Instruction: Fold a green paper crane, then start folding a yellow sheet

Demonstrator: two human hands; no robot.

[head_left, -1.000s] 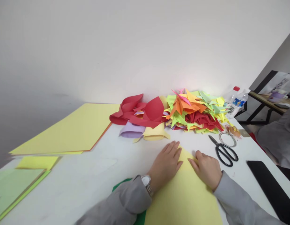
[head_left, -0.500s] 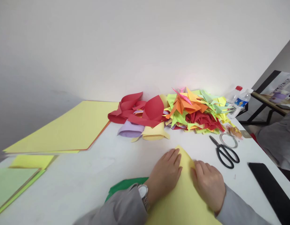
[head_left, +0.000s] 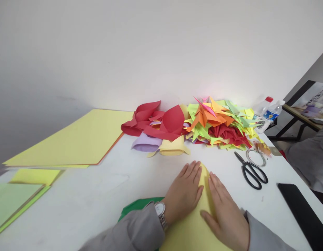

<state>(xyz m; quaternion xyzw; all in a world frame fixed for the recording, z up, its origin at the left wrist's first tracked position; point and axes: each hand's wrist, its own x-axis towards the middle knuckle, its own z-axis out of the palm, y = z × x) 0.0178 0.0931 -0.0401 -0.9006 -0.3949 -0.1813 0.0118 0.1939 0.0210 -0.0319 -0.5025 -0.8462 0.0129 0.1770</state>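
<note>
A sheet of yellow paper (head_left: 195, 230) lies in front of me, its far end narrowed to a rounded tip. My left hand (head_left: 186, 188) rests flat on its left edge, fingers stretched toward the tip; a wristwatch (head_left: 160, 211) is on that wrist. Along the right edge of the sheet my right hand (head_left: 222, 209) lies open, fingers straight and thumb apart, touching the paper. Part of a green piece (head_left: 137, 205) shows from under my left forearm. The sheet's near end runs out of view.
Rolled red paper pieces (head_left: 171, 122) and a heap of folded paper cranes (head_left: 216, 122) sit by the wall. Black-handled scissors (head_left: 251, 170), a tape roll (head_left: 256, 158), bottles (head_left: 272, 111) and a black strip (head_left: 299, 209) are rightward. Yellow sheets (head_left: 72, 139) and green sheets (head_left: 15, 200) lie left.
My right hand has let go of the paper's right edge and opened flat against it, fingers now pointing at the tip. The left hand stays nearly in place.
</note>
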